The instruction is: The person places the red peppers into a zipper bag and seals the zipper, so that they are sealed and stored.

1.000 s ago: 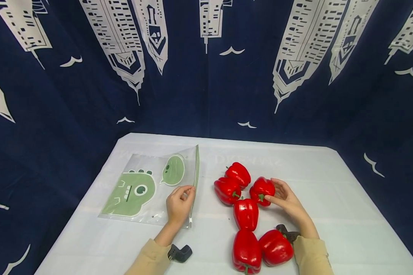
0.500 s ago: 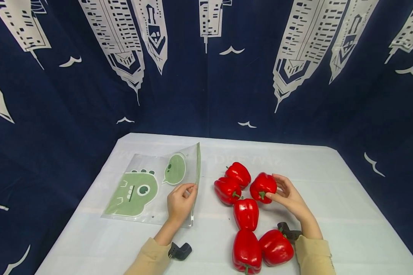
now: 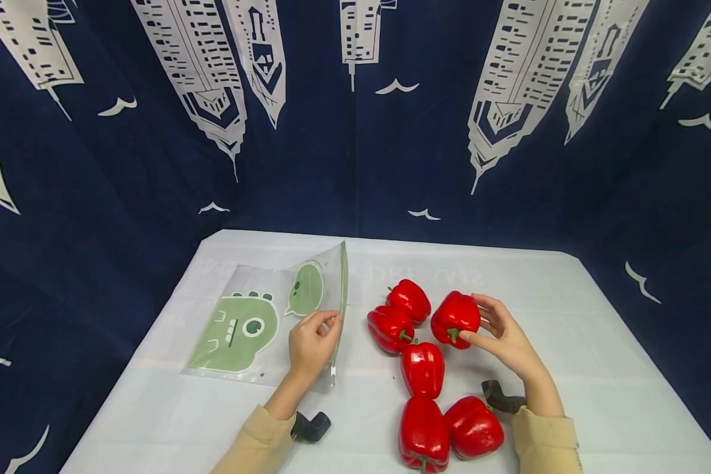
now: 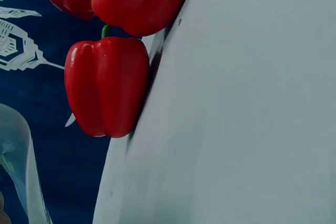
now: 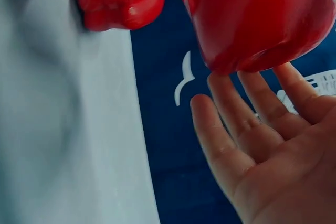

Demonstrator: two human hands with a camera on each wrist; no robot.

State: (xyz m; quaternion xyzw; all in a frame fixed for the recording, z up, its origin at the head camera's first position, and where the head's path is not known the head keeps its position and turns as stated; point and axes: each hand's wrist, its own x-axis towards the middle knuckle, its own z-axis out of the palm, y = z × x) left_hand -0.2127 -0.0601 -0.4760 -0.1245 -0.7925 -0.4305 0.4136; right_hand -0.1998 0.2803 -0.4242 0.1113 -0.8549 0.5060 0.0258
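A clear zip bag (image 3: 237, 336) with a green cartoon dinosaur print lies on the left of the white table. My left hand (image 3: 311, 345) pinches its green-banded opening edge, which stands raised from the tabletop. In the left wrist view only a curved piece of the bag (image 4: 20, 145) shows at the lower left. My right hand (image 3: 509, 342) holds a red bell pepper (image 3: 455, 316) by its right side, thumb near the green stem and fingers behind. From the right wrist, fingertips touch the underside of this pepper (image 5: 262, 19), and one finger stands apart from it.
Two red peppers (image 3: 409, 301) lie behind and left of the held one. Another pepper (image 3: 422, 368) lies in front, with two more (image 3: 424, 434) nearer the front edge. A dark blue patterned curtain (image 3: 355, 164) hangs behind the table (image 3: 569, 316).
The right hand has raised the pepper up and slightly right, away from the others. The left hand has lifted the bag's edge a little and drawn the bag slightly to the right.
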